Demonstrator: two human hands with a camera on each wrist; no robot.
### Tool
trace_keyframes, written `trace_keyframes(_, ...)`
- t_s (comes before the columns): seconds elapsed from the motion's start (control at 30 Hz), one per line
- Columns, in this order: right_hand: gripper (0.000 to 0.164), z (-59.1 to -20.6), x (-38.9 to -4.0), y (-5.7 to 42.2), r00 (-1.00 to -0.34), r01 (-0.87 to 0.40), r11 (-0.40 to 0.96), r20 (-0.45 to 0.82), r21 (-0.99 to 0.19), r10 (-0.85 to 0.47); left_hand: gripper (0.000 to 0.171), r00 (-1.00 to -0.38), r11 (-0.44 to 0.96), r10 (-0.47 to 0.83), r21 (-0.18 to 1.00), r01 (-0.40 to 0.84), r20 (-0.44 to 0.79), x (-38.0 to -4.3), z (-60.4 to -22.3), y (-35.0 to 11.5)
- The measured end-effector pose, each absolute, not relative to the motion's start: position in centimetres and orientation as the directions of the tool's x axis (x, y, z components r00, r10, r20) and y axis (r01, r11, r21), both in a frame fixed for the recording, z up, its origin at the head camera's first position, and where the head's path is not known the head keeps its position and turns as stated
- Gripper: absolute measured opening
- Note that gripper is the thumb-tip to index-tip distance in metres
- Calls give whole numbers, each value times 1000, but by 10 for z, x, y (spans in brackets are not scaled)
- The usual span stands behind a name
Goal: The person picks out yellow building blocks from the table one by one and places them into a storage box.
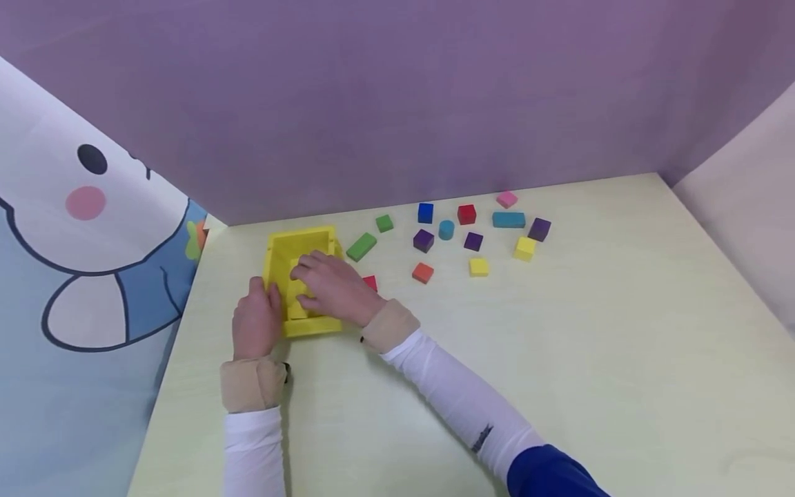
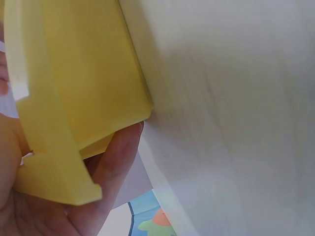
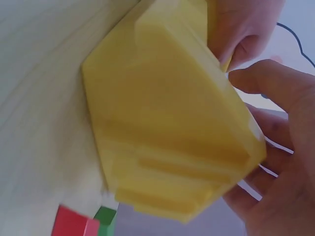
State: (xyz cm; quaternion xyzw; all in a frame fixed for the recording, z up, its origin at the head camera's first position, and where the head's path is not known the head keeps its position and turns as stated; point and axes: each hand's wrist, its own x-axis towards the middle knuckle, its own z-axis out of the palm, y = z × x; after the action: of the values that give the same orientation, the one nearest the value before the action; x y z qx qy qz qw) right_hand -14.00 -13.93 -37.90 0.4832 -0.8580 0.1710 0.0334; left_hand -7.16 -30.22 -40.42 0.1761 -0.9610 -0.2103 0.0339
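A yellow plastic bin (image 1: 302, 326) stands at the left of the table. My left hand (image 1: 257, 319) grips its left side wall, with the thumb at the rim and a fingertip (image 2: 132, 135) against the outside in the left wrist view. Above the bin's opening is my right hand (image 1: 335, 286), its fingers spread and loosely bent over the inside. From the right wrist view, the right thumb (image 3: 266, 81) lies near the rim and the fingers pass behind the bin's wall. Nothing shows between them; the fingertips are partly hidden by the bin.
Beside the right wrist lies a red block (image 1: 370, 282). Behind it are a long green block (image 1: 361, 246) and a small green one (image 1: 384, 223). Several more blocks spread rightward, among them an orange block (image 1: 423, 273), a blue cylinder (image 1: 446, 230) and a yellow cube (image 1: 524, 248). A purple wall (image 1: 404, 103) borders the table's back.
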Motion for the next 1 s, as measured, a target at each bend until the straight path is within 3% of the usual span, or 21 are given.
trace_keyframes(1.0,33,-381,-138,-71,-552,-831,473,323,-293,-769,48,-933,841,-349,410,-352,-86,-75,-403,-305)
